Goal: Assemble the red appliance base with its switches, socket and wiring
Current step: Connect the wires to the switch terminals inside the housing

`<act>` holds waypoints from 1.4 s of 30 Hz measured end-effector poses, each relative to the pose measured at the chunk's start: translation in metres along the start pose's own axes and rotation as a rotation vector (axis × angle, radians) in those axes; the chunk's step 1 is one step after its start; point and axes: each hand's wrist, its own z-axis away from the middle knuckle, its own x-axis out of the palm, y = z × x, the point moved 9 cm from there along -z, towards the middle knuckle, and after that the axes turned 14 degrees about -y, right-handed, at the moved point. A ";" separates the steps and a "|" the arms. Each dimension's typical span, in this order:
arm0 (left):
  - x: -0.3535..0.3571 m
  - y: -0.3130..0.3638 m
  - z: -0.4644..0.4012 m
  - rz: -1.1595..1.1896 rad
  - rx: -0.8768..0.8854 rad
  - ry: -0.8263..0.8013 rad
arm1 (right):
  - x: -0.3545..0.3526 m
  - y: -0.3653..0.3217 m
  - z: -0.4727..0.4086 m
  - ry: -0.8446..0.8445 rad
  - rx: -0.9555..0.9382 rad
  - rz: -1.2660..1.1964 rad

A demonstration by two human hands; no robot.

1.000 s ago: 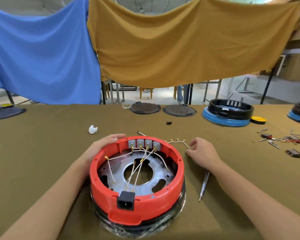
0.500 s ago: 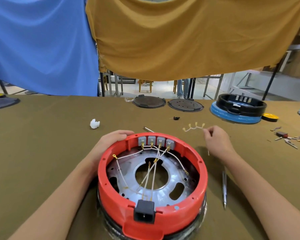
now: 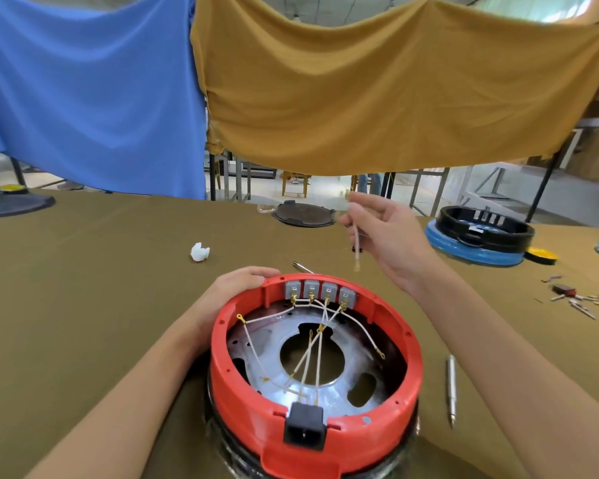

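a blue cloth (image 3: 83, 98) hangs at the back left, with a dark round lid (image 3: 11, 203) below it on the far edge of the olive-covered table (image 3: 83, 288). a small white plastic piece (image 3: 199, 252) lies on the table just beyond the left hand (image 3: 236, 288). that hand's grip is curled over the far left rim of the red appliance base (image 3: 312, 440), holding it. the base stands at the near middle of the table on a dark ring, open side up. four grey switches (image 3: 320, 292) sit in a row inside its far wall, thin white wires (image 3: 312, 354) cross over the metal plate (image 3: 325, 388) within, and a black socket (image 3: 304, 428) is set in the near wall. a mustard cloth (image 3: 377, 91) hangs above. beyond the base lies a dark round plate (image 3: 303, 214). the right hand (image 3: 391, 243) is raised above the table, past the base's far right side, its grip pinching a short white wire (image 3: 357, 247) that dangles down with a metal end at the bottom. a screwdriver (image 3: 451, 388) lies on the table right of the base. further right stand a black and blue base (image 3: 481, 236), a yellow disc (image 3: 541, 254) and scattered small parts (image 3: 581, 300).
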 end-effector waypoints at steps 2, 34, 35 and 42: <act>-0.004 -0.002 -0.003 0.011 0.006 -0.005 | 0.017 0.005 -0.001 -0.064 0.023 0.001; 0.019 0.080 -0.039 -0.079 0.432 0.001 | 0.019 0.045 0.003 -0.194 0.036 -0.410; 0.020 0.080 -0.038 -0.047 0.443 -0.018 | 0.018 0.043 0.004 -0.179 0.028 -0.380; 0.021 0.080 -0.036 0.031 0.440 -0.063 | 0.016 0.030 0.011 -0.143 -0.039 -0.217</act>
